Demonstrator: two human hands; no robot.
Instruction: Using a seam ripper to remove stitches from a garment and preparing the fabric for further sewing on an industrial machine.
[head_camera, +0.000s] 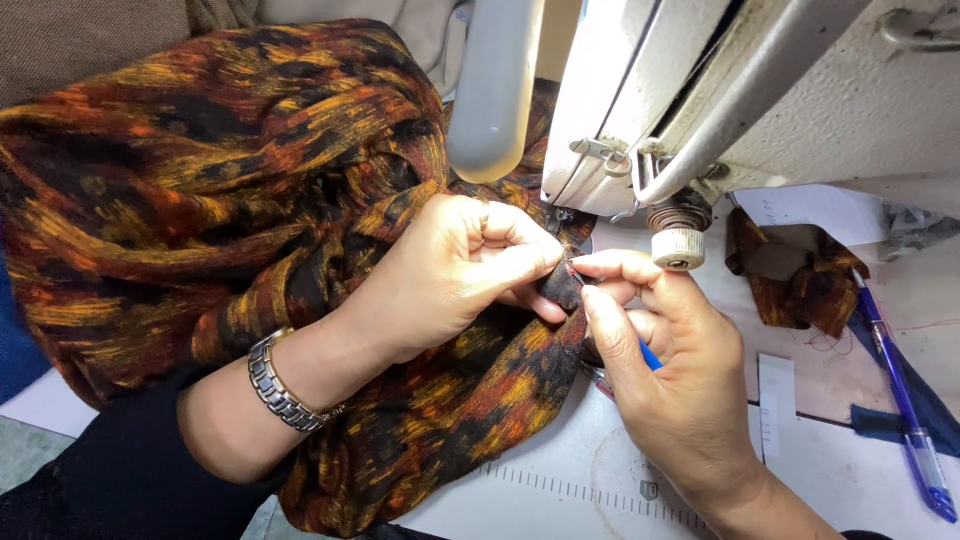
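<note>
A fold of the orange, brown and black patterned fabric (230, 170) is pinched at the centre of the frame, just below the head of the cream sewing machine (760, 90). The left hand (450, 270) is closed tightly on that fold, thumb pressed against the curled fingers, so that the cloth edge is kept taut and raised. The right hand (660, 370) is closed around a small tool with a blue handle (651, 354); its tip is hidden where the 2 hands meet, but it appears to be held against the same pinched edge. The grip seems chosen so that 1 hand steadies the seam while the other works on it closely. A metal link bracelet (278, 385) is worn on the left wrist, above a black sleeve (120, 470).

The bulk of the fabric is bunched over the left half of the frame, apparently heaped there to keep its weight off the worked edge. A pale grey curved bar (495, 85) hangs down at the upper centre. A round knurled knob (679, 247) sits under the machine head, just above the right hand.

The white tabletop (560, 500) carries a printed ruler scale along the lower centre. At the right, a scrap of the same fabric (790, 275) lies near a blue pen (900, 400), with a dark blue cloth piece (895, 420) beside it. Little of the room is shown.
</note>
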